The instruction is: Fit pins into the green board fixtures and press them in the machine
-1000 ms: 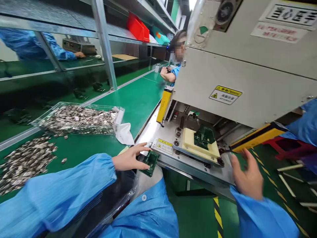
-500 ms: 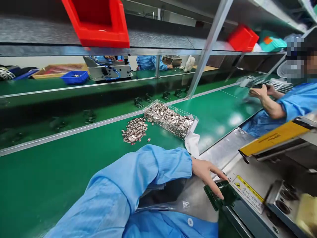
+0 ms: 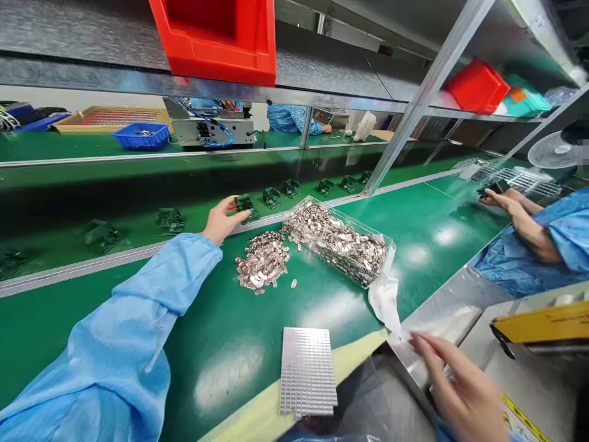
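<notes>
My left hand (image 3: 221, 220) is closed on a small green circuit board (image 3: 245, 207), above the metal rail (image 3: 151, 252) at the far side of the green bench. Close to it on the bench lies a loose pile of small silvery metal pieces (image 3: 263, 261). A clear plastic box (image 3: 340, 239) full of the same pieces stands to its right. My right hand (image 3: 460, 387), slightly blurred, is at the lower right with fingers stretched out and nothing visible in them. A white cloth or paper (image 3: 386, 301) is just beyond its fingertips. A silver gridded sheet (image 3: 307, 371) lies at the near edge.
Several green circuit boards (image 3: 271, 196) sit on the strip behind the rail. A red bin (image 3: 221, 72) is on the shelf overhead. To the right, a co-worker's hands (image 3: 519, 212) hold a dark part. A machine with a yellow bar (image 3: 543, 322) stands at the right.
My left hand has carried the circuit board from the machine at the lower right across to the far rail. My right hand has come into view, and the gridded sheet is now uncovered.
</notes>
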A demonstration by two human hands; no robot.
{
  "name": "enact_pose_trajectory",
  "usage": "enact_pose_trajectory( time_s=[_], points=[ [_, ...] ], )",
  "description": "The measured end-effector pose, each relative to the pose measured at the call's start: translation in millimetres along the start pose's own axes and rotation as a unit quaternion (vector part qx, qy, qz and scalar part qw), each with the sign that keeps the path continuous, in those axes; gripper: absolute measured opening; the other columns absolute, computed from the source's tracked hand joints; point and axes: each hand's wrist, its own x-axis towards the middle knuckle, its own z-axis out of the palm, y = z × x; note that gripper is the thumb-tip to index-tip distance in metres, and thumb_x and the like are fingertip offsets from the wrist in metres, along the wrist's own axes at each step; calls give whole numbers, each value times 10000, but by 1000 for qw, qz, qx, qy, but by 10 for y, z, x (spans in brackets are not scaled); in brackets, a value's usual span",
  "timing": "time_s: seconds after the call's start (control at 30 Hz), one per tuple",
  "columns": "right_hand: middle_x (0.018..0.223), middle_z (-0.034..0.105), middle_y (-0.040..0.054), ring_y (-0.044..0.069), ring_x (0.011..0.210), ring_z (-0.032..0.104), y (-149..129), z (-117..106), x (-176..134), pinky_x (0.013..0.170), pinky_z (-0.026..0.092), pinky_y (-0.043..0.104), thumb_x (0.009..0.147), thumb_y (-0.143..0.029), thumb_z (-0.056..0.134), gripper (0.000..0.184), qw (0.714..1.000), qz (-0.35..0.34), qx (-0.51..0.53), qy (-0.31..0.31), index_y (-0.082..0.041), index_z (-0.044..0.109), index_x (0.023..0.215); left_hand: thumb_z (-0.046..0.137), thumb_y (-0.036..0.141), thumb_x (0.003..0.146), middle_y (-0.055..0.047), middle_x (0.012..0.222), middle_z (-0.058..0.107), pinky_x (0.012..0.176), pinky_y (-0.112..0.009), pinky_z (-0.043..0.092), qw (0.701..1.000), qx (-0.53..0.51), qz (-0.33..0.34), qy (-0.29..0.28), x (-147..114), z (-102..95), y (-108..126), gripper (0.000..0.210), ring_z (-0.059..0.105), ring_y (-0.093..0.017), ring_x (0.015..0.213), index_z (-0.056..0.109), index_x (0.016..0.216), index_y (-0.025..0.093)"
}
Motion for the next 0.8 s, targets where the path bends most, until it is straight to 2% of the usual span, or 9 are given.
enact_pose_trajectory(
  time_s=[0.1,0.17,0.27,0.33,0.43,0.57,0.63,0.7,0.8],
  points=[
    [1027,720,84,235,916,694,-321,821,800,798,559,326,989,-323,415,304,987,-100,26,-121,-214,665,1124,731,274,715,-122,1144,690,1023,-417,478,996,34,-44,76,420,-20,-472,512,629,-258,1124,594,1185,123],
    [1078,705,93,221,938,687,-567,1358,1260,846,534,312,997,-253,380,341,973,-94,-80,-195,-190,620,1231,734,257,709,-125,1115,701,1004,-405,492,993,51,-57,85,584,81,-641,511,651,-256,1088,593,1182,124],
    [1026,686,119,239,846,693,-846,1950,1637,757,533,321,1006,-264,405,348,943,-63,-203,-256,-170,584,1288,752,237,696,-171,1136,686,984,-430,504,992,78,-60,78,640,221,-743,570,654,-295,1087,570,1220,108],
    [1045,658,160,264,845,687,-919,2170,1704,709,526,332,1002,-283,422,339,939,-56,-223,-256,-137,619,1236,750,248,707,-196,1236,630,978,-428,512,992,92,-41,75,529,188,-757,631,616,-311,1156,526,1282,113],
    [1096,622,189,280,908,667,-881,2281,1672,713,517,332,998,-250,416,323,935,-60,-239,-257,-122,659,1169,711,259,753,-164,1354,530,1018,-391,493,990,111,4,91,190,-166,-762,611,533,-282,1263,492,1315,163],
    [1048,650,155,271,1010,628,-693,2211,1587,833,501,320,954,-131,428,304,935,-103,-216,-261,-143,704,1080,706,200,719,-146,1339,490,1078,-438,434,951,204,113,202,-258,-1003,-853,580,442,-303,1324,497,1259,167],
    [1048,668,136,263,1046,613,-571,2159,1539,888,490,319,927,-101,432,316,938,-124,-196,-259,-159,712,1060,719,196,688,-168,1357,460,1085,-448,424,936,246,121,220,-343,-1363,-941,673,433,-316,1330,445,1301,144],
    [1025,681,123,257,1008,627,-441,2117,1480,881,502,329,920,-137,436,302,951,-134,-152,-233,-169,713,1038,740,228,672,-192,1431,396,1119,-448,386,949,257,63,170,-307,-1586,-1024,819,404,-322,1365,347,1385,132],
    [903,678,109,247,832,654,-277,2057,1373,771,530,351,905,-255,456,263,979,-108,-36,-169,-173,695,978,777,304,662,-221,1541,282,1175,-481,283,963,264,-27,51,-107,-1695,-1087,1037,294,-347,1439,168,1485,136]
  ],
)
